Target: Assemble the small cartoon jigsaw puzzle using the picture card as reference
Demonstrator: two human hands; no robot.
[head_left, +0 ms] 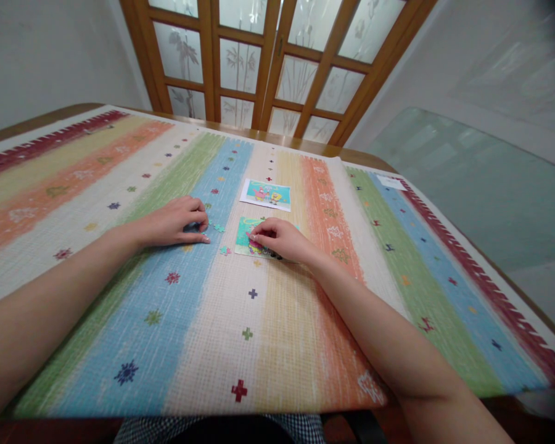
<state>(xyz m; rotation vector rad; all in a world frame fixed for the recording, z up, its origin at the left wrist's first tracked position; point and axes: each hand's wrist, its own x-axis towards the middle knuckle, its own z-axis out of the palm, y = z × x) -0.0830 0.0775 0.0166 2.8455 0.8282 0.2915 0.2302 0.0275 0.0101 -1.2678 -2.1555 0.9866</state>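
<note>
A small, partly built cartoon jigsaw puzzle [246, 239] lies on the striped tablecloth [240, 327]. My right hand [280, 239] rests on the puzzle with its fingertips pinched together on its left part; whether a piece is between them I cannot tell. My left hand [178, 221] sits to the left with curled fingers over loose teal puzzle pieces [219, 228]. Another loose piece [224, 250] lies just left of the puzzle. A printed cartoon picture card [266, 194] lies flat beyond the puzzle.
The tablecloth covers a wooden table whose far edge [305, 145] runs below a wooden door with frosted glass panes [282, 68]. A small white paper label [391, 182] lies at the far right of the cloth. A glass tabletop [481, 185] stands to the right.
</note>
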